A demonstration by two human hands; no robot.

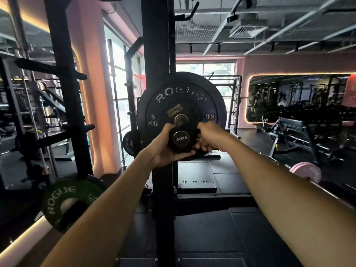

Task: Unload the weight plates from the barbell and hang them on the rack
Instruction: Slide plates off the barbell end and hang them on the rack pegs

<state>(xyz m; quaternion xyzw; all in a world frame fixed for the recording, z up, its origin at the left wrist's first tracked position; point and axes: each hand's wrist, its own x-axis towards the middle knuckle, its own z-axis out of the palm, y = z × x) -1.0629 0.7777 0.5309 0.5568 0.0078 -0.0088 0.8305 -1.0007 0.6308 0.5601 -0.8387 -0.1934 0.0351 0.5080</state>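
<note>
Plates first: in the head view a large black rubber Rogue bumper plate hangs on a storage peg of the black steel rack upright, with a smaller black 5 kg plate marked Hammer Strength set flat against its face on the same peg. Just below the peg's steel tip, the end cap of the barbell sleeve, stamped 1500LB, points at the camera, so the bar runs towards the viewer.

Both plates look dense and rigid. I judge the big one heavy and awkward for one hand; it is best taken by the rim on opposite sides. The small plate should be light enough to pinch at its edge. Rubber faces ought to give decent friction, and neither plate looks fragile.

Both arms reach forward, nearly straight. The left hand cups the sleeve's end from the left and below, fingers curled around it. The right hand comes in from the right, fingers bent and pinching something dark beside the sleeve; whether that is a collar or a plate's edge I cannot tell.

Lower left, a green Rogue plate sits on another peg. A pink plate lies low at right.
</note>
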